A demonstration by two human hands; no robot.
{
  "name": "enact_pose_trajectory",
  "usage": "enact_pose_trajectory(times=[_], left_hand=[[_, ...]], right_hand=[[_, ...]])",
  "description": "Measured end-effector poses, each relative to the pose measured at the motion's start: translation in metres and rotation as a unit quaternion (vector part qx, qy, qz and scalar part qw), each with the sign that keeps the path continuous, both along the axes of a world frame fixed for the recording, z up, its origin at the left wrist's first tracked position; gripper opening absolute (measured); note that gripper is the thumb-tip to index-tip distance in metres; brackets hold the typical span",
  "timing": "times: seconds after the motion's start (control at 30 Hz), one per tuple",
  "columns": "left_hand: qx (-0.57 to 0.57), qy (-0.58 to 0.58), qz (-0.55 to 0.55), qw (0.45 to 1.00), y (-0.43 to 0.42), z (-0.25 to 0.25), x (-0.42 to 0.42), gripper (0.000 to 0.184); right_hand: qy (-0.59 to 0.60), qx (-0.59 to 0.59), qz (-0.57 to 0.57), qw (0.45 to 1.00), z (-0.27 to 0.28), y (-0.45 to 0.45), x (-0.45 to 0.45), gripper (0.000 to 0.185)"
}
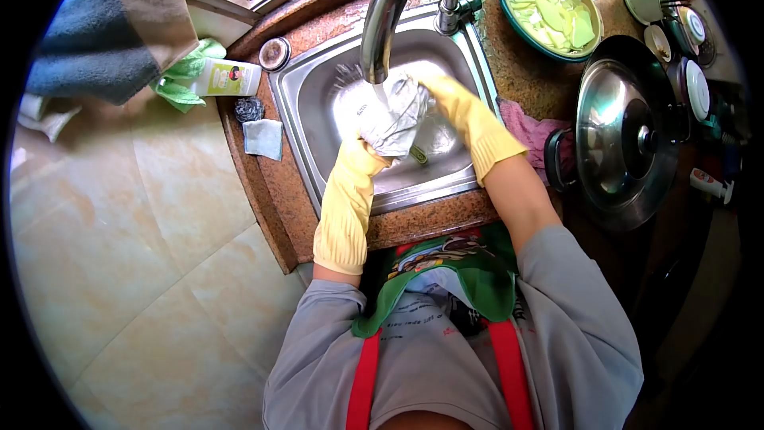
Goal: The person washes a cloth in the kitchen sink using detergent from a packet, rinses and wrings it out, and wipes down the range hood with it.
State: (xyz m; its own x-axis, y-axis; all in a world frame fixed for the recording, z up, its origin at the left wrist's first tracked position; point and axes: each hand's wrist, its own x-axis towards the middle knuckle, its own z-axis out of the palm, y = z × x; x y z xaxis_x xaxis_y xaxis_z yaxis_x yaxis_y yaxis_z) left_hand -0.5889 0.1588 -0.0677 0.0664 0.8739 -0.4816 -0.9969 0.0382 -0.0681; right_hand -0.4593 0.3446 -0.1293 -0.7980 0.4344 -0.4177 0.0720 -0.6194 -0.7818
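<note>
A crumpled whitish cloth (400,121) with some dark print is bunched up under the faucet (376,48), above the sink floor. My left hand (368,158), in a yellow rubber glove, grips the cloth from its lower left, its fingers mostly covered by the folds. On the upper right side of the cloth, my right hand (440,94) in a matching glove closes on its edge. Water appears to run from the spout onto the cloth. Below the cloth, a small green item (419,154) lies on the bottom of the steel sink (390,200).
Left of the sink are a steel scrubber (249,109), a sponge pad (263,138), a round jar (274,54) and a white bottle (231,78). A bowl of pale green slices (551,12) stands at the back right. A lidded wok (625,135) sits at the right beside a pink cloth (529,131).
</note>
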Motion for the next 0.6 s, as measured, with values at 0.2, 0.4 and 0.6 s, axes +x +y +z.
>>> enact_pose_trajectory(times=[0.2,0.4,0.6], left_hand=[[-0.087,0.085,0.001,0.993,-0.006,-0.027,0.011,0.057],[-0.169,-0.019,0.006,0.985,-0.008,-0.037,0.016,0.066],[-0.214,0.047,0.069,0.973,-0.002,-0.044,0.023,0.067]], right_hand=[[0.124,-0.393,-0.084,0.907,0.014,-0.029,-0.005,0.038],[-0.068,-0.100,0.063,0.991,0.022,-0.019,-0.019,0.024],[-0.070,0.473,-0.037,0.877,0.085,-0.152,-0.027,0.023]])
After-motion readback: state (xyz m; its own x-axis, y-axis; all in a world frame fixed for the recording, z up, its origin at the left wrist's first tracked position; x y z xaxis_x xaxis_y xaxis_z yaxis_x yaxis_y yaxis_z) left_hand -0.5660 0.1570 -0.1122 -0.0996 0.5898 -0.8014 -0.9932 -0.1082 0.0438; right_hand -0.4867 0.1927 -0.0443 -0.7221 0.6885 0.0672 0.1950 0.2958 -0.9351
